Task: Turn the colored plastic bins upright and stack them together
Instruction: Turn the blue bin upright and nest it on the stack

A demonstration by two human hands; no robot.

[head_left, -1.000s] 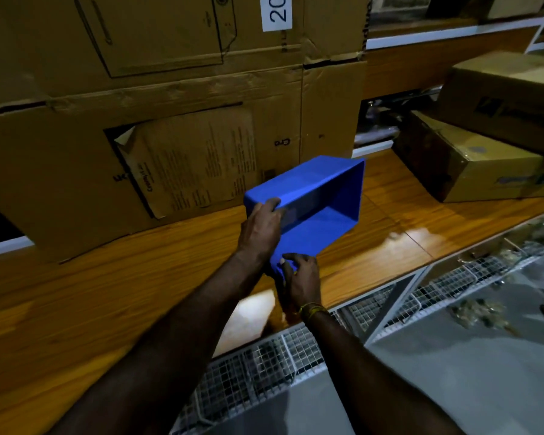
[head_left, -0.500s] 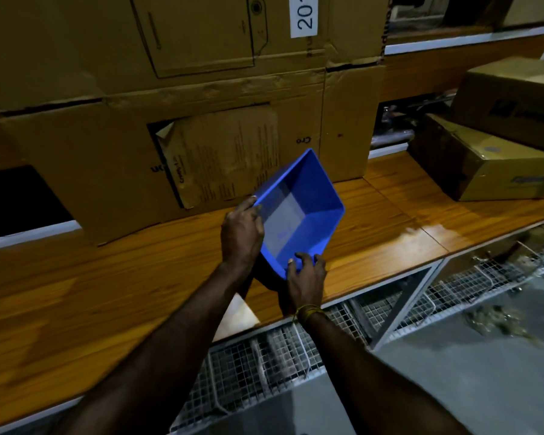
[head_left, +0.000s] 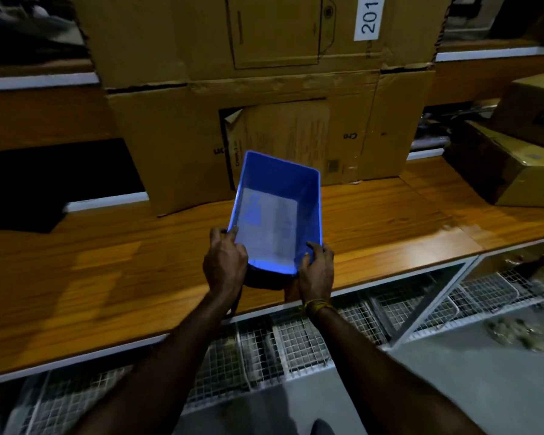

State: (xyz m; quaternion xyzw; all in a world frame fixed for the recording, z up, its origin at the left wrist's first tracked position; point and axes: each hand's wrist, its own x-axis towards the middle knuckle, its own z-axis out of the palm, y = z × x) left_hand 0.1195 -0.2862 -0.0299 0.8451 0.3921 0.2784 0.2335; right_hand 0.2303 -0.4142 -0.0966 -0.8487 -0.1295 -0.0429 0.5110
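since half a second ago the blue bin [head_left: 277,211] has turned from a tilted pose, opening facing up and right, to opening facing up toward the camera, long axis running away from the person. it is now held over the front part of the wooden shelf [head_left: 390,221], near its front edge; whether its base touches the wood cannot be told, a dark shadow sits under its near end. inside, the bin floor looks pale with a glare patch.

left hand [head_left: 225,265] grasps the near left corner of the bin, fingers curled on the rim and wall. right hand [head_left: 316,271] grasps the near right corner, thumb over the rim, fingers wrapped on the outside. a yellowish band [head_left: 316,306] is on the right wrist.

behind the bin, a large cardboard box [head_left: 264,120] stands on the shelf, with a white label reading "201" partly cut off. right of the bin, well apart, more cardboard boxes [head_left: 515,158] lie stacked. below the shelf's front edge, wire mesh baskets [head_left: 296,340].
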